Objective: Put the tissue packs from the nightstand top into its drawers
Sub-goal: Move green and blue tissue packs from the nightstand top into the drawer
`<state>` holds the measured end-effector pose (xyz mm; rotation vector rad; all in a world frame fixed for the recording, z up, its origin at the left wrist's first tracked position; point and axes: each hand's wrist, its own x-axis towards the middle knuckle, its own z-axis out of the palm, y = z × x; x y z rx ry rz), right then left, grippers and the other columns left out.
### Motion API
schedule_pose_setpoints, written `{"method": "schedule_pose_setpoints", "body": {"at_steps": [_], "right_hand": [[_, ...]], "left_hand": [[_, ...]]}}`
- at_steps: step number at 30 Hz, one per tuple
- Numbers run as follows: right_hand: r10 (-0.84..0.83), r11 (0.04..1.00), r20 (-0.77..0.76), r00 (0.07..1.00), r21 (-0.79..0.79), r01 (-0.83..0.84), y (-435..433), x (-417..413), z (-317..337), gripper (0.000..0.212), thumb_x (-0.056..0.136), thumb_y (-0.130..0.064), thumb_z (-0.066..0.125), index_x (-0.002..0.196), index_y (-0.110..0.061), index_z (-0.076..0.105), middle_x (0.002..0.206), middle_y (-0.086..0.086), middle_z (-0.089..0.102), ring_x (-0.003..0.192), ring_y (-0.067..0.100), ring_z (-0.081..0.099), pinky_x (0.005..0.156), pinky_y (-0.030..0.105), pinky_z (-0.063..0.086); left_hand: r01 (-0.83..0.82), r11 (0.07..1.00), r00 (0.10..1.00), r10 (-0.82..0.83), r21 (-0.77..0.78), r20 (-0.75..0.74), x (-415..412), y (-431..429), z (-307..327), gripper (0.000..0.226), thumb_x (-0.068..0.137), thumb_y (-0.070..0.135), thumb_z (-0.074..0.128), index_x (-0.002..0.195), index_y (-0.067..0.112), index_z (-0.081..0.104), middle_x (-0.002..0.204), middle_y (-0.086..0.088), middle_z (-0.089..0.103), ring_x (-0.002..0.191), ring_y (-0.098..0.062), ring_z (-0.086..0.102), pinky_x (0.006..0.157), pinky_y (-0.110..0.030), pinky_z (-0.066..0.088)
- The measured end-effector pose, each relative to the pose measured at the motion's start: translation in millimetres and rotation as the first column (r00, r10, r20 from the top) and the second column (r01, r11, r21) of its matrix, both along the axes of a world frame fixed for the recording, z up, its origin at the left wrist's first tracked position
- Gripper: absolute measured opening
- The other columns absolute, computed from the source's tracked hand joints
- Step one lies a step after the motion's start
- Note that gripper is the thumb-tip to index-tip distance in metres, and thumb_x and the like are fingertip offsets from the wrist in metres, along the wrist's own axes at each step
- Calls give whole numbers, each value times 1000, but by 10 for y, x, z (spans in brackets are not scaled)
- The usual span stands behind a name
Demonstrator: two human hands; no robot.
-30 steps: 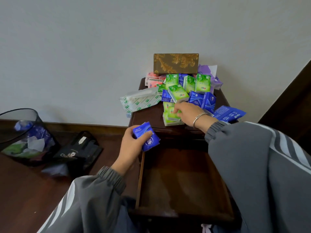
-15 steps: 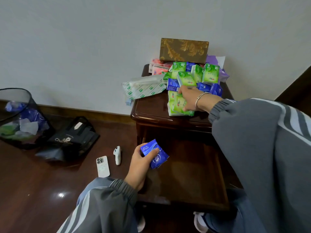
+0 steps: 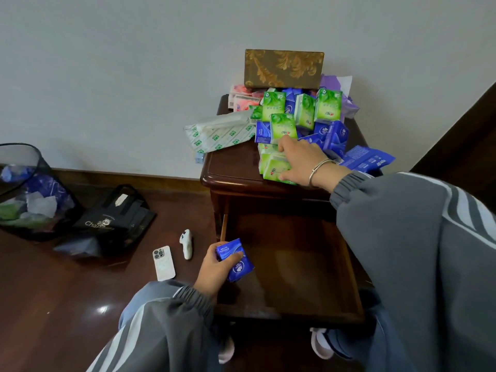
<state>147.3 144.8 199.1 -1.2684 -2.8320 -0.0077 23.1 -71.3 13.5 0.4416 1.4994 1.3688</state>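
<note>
Drawer (image 3: 349, 267) of the dark wooden nightstand (image 3: 230, 170) stands pulled out toward the viewer, its floor bare wood. Left hand (image 3: 214, 267), at the drawer's 9 o'clock edge, is closed around a blue tissue pack (image 3: 237, 260), thumb across the top face and fingers wrapped beneath; the pack sits just over the drawer's left wall. On the floor at 9 o'clock from that hand lie a white phone (image 3: 163, 263), face down, and a small white object (image 3: 187, 244) beside it.

Further out, right hand (image 3: 298, 162) rests on the nightstand top, fingers spread and partly curled over a green tissue pack (image 3: 273, 167) at the front of the pile; whether it has a firm grip cannot be told. A silver bangle (image 3: 319, 167) circles that wrist.

Beyond the hand, at 12 o'clock, green and blue packs are heaped together, a long white soft pack (image 3: 217, 135) overhangs the top at 10 o'clock, and a gold-patterned box (image 3: 283, 68) stands against the wall. Far off at 9 o'clock sit a black bag (image 3: 112, 221) and a mesh wastebasket (image 3: 29, 194).
</note>
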Motion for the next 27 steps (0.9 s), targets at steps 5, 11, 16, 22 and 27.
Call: {"method": "schedule_pose_setpoints", "body": {"at_steps": [5,11,16,22,27], "right_hand": [[-20,999,-214,977,-53,9,-6,71,-106,57,71,-30,76,112,-16,40,113,6,54,97,28,53,75,36,41],[-210,926,-690,693,-368,-86,-362,357,-39,60,65,-28,82,110,-20,44,114,-5,56,106,10,55,90,22,46],[-702,502,-640,311,-755,-422,-868,1008,-370,68,48,-21,88,107,-22,54,105,0,70,98,15,68,77,28,58],[-942,262,-317,109,-898,-353,-1148,1324,-1206,54,65,-5,69,115,-9,50,108,9,65,92,20,67,69,30,58],[-955,189,-235,182,-952,-240,-1125,1344,-1658,48,73,-2,73,114,-12,50,112,8,63,101,25,64,91,42,51]], "left_hand": [[9,999,1000,-8,-39,24,1,29,0,30,82,9,72,106,14,54,102,-13,66,89,-26,65,80,-41,55],[87,992,995,-91,-86,-40,-16,18,-32,31,81,9,72,106,13,55,102,-17,66,88,-29,65,82,-46,53],[431,854,890,-455,-291,-19,14,79,-257,37,76,11,77,106,11,56,107,-16,68,95,-29,68,90,-47,54],[550,644,682,-714,-532,-161,149,410,-512,51,78,23,77,117,6,49,117,-11,61,104,-25,62,92,-38,52],[550,489,465,-853,-677,-238,169,384,-751,56,81,31,73,123,6,47,130,-15,53,112,-25,56,94,-32,45]]}}
